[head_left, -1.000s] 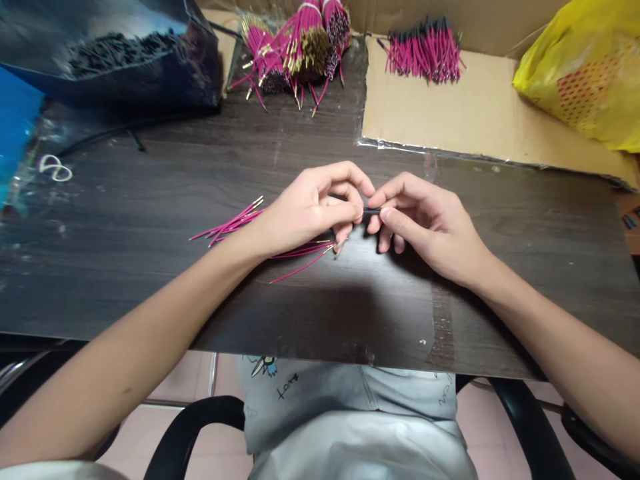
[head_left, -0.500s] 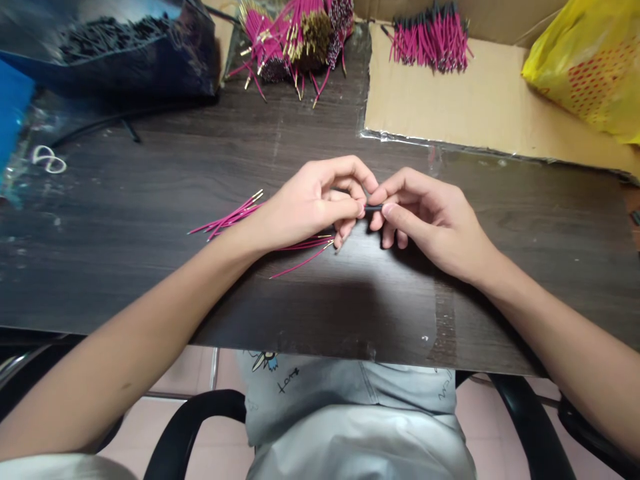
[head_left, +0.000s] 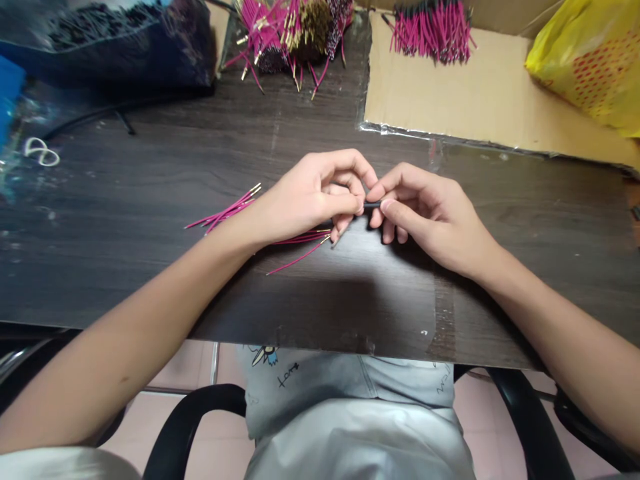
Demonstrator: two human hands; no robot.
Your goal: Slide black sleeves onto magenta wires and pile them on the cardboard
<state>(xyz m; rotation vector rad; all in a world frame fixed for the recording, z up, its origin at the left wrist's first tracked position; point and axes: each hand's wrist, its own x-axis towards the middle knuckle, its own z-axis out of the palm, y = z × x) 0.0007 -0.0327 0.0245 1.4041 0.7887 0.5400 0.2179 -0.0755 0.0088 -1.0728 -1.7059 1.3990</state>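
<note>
Where the grey shirt (head_left: 350, 407) shows below the desk (head_left: 125, 220) edge, it carries small dark scribbles and a cartoon print, too small to read. Above it, both hands meet over the middle of the dark wooden desk. The left hand (head_left: 310, 200) has its grip closed, thumb and forefinger pinched on a thin black tube (head_left: 373, 205), and the right hand (head_left: 425, 213) pinches the same tube from the other side, fingertips nearly touching. The tube lies level, its long axis running left to right between the two grips, only a short piece of it showing. Under the left hand a small bunch of pink wires (head_left: 225, 212) lies on the desk, fanning out to the left, gold tips at the near ends, with one wire (head_left: 297, 260) lying apart toward the near edge. Farther back, a flat sheet of cardboard (head_left: 475, 113) lies at the right with a pile of black-tipped pink wires (head_left: 433, 30) on it. A yellow bag (head_left: 590, 67) with red dots sits at the far right. Bundles of pink wires (head_left: 295, 33) stand at the far middle, and a dark bag of black tubes (head_left: 110, 40) at the far left.
</note>
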